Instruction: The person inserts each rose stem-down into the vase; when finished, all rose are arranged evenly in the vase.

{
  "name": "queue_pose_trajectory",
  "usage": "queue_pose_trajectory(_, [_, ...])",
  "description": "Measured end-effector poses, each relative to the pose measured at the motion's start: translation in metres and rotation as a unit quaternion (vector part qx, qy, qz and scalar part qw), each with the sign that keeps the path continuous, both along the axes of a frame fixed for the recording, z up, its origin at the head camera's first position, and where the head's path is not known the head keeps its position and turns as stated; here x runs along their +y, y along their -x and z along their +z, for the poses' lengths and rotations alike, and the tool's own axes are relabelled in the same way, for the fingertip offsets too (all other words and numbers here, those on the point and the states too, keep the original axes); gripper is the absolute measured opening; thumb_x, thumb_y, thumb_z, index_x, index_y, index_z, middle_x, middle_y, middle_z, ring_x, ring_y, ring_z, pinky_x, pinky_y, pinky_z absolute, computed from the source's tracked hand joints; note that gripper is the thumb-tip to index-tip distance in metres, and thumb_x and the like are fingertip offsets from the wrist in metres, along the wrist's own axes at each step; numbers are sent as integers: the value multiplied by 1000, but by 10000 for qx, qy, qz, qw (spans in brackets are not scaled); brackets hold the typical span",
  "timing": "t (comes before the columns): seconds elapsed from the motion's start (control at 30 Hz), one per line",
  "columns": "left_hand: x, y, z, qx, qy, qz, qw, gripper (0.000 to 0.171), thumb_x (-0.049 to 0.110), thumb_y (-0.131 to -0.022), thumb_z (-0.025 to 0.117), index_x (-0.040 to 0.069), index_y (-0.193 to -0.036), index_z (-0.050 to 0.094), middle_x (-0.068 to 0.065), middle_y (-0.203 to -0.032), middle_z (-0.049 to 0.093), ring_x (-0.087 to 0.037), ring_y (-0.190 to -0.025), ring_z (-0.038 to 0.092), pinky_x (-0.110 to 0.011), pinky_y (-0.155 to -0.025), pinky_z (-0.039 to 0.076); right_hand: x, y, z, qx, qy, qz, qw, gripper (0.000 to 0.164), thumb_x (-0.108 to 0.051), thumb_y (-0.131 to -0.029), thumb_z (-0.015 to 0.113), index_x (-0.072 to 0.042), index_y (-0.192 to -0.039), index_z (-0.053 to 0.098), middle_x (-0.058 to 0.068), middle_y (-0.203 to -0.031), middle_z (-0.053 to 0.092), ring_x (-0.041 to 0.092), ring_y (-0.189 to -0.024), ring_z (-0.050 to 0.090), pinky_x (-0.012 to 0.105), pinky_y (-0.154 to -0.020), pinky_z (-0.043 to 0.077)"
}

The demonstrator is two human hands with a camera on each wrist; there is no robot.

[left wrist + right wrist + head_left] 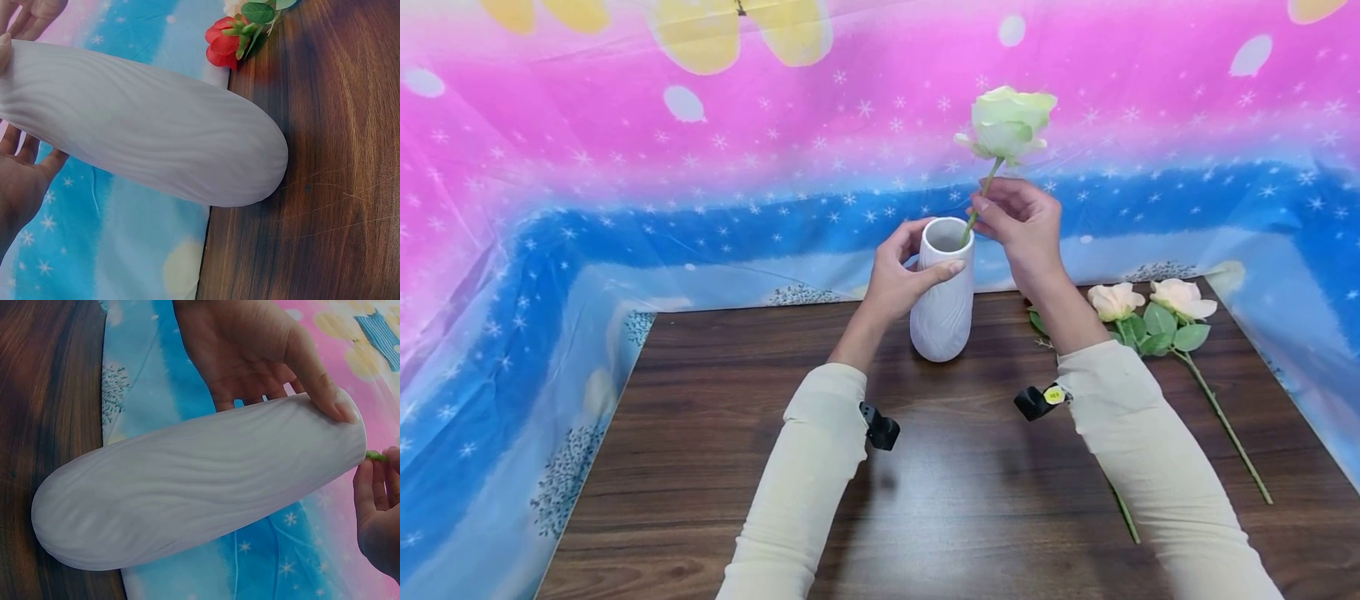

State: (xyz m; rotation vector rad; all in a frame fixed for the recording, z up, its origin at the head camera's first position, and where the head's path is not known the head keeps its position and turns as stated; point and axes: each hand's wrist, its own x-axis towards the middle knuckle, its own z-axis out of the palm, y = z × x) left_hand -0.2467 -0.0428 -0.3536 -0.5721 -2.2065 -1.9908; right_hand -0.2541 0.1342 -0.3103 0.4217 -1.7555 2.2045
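Left hand (pixel 901 279): curled round the ribbed white ceramic vase (pixel 943 308) near its rim
Right hand (pixel 1022 223): pinching the pale green artificial rose (pixel 1009 123) by its stem, lower end inside the vase
Vase: upright on the dark wooden table (pixel 970 483)

No text can be read — the yellow tag (pixel 1055 395) on the wrist camera is too small.

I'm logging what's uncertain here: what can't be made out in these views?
- Head view: the stem's lower end is hidden inside the white ribbed ceramic vase.
- Head view: the right hand covers part of the pale green rose stem.
- Left wrist view: the red flower is cut off by the top edge.
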Motion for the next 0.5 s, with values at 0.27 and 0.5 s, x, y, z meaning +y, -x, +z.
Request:
queue_pose_trajectory(0.27, [0, 0, -1, -39, -13, -8, 10000, 58, 12, -86, 80, 10, -140, 57, -14, -129, 65, -24, -119, 63, -47, -102, 54, 2, -1, -5, 79, 82, 69, 9999, 24, 2, -92, 71, -21, -95, 77, -9, -87, 77, 6, -82, 73, 23, -75, 62])
queue_pose_trajectory(0.5, [0, 1, -1, -22, -1, -16, 10000, 59, 13, -86, 80, 11, -140, 57, -13, -129, 65, -24, -119, 63, -46, -101, 55, 2, -1, -9, 212, -152, -34, 9997, 32, 5, -93, 67, -25, -93, 76, -12, -86, 77, 3, -82, 72, 22, -77, 62])
